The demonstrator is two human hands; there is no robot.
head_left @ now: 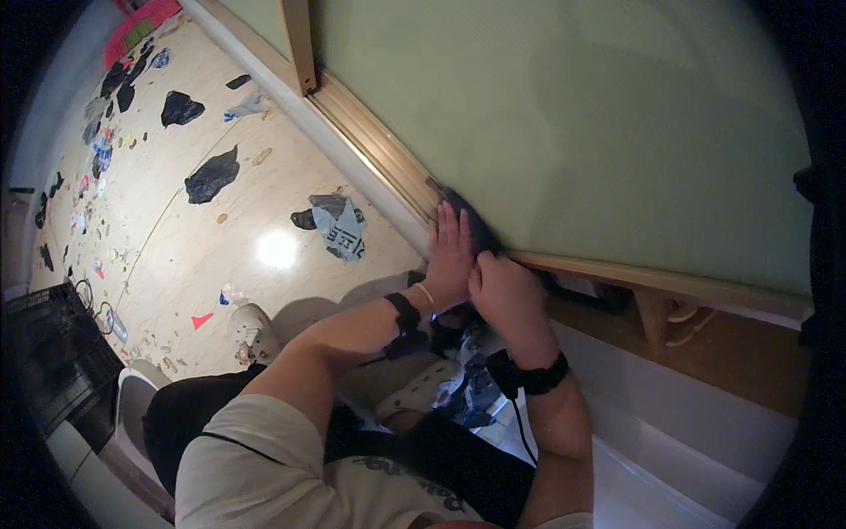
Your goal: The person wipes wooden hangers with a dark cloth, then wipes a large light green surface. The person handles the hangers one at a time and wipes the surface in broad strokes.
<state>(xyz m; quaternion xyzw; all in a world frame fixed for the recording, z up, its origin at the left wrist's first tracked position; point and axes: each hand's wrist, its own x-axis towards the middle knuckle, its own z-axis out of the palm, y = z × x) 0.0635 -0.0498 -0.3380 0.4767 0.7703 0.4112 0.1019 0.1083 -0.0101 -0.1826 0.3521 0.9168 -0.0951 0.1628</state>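
Observation:
My left hand (pixel 451 256) lies flat with its fingers together, pressed on a dark cloth (pixel 471 220) at the wooden edge of a pale green panel (pixel 599 132). My right hand (pixel 504 295) is curled just to the right of it, gripping the lower part of the same dark cloth at the wooden rail (pixel 388 159). Both wrists wear black bands. More crumpled dark and blue fabric (pixel 471 379) hangs below my hands.
The light floor (pixel 176 238) to the left is strewn with black bags (pixel 211 176), scraps and a grey printed bag (pixel 342 227). A pink basket (pixel 132 31) stands far back. A black wire crate (pixel 53 353) sits at the left. White ledges (pixel 670 423) run below the rail.

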